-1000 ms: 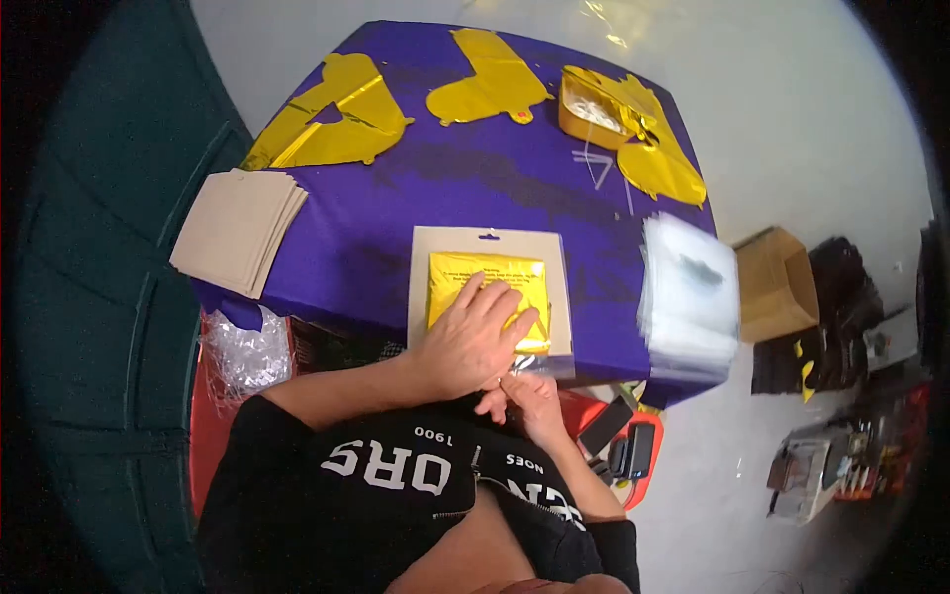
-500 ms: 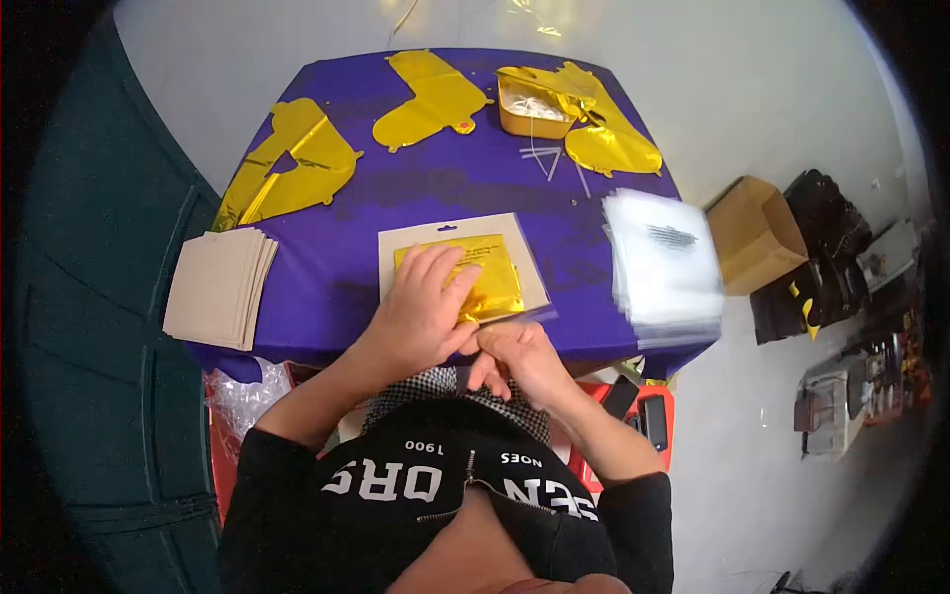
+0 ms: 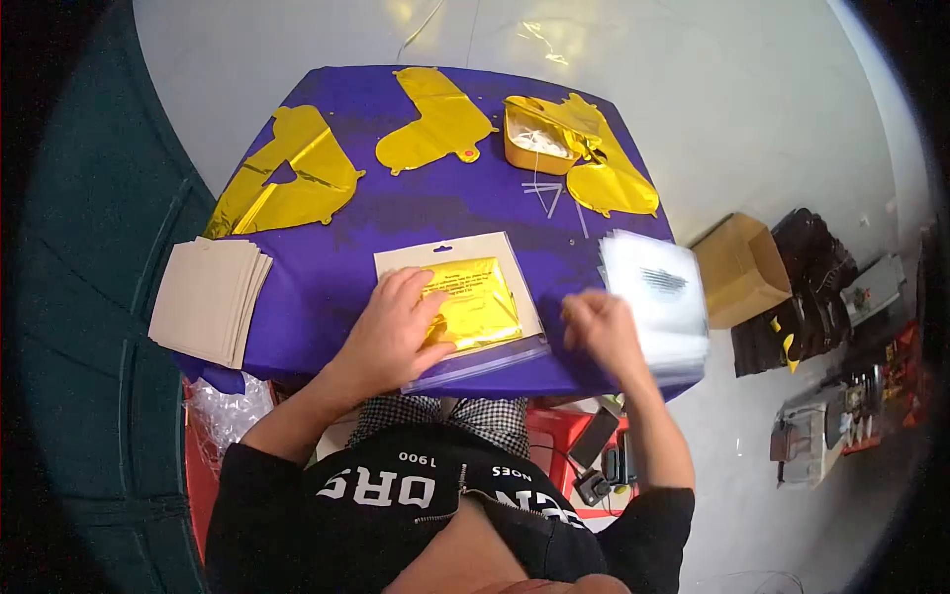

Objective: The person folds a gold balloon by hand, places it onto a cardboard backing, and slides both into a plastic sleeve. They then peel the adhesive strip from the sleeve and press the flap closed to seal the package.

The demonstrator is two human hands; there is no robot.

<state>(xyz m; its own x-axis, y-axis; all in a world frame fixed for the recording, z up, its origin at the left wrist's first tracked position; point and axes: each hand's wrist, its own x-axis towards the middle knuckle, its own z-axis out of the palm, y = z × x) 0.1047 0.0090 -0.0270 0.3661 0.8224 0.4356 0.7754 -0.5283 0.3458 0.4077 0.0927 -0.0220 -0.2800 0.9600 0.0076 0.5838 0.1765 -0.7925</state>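
Observation:
A folded gold foil packet [image 3: 480,307] with printed text lies on a pale card [image 3: 510,259] with a hanger slot, in a clear bag whose flap [image 3: 485,364] points toward me. My left hand [image 3: 391,322] rests on the left side of the packet, fingers spread, pressing it flat. To the right of the packet, my right hand [image 3: 604,332] is above the cloth, beside the stack of clear bags [image 3: 658,292]. Its fingers are curled together, and anything between them is too small to make out.
Gold foil shapes [image 3: 430,119] lie along the far side of the purple table [image 3: 396,213]. A yellow box [image 3: 539,153] with white contents and thin clear straws [image 3: 544,193] are at the back right. Pale cards [image 3: 206,297] are stacked at the left. A cardboard box [image 3: 742,267] stands beyond the right edge.
My right hand has moved from beside my left hand to the right, near the clear bags. My left hand has shifted left on the packet, showing more of its text. The view has shifted slightly.

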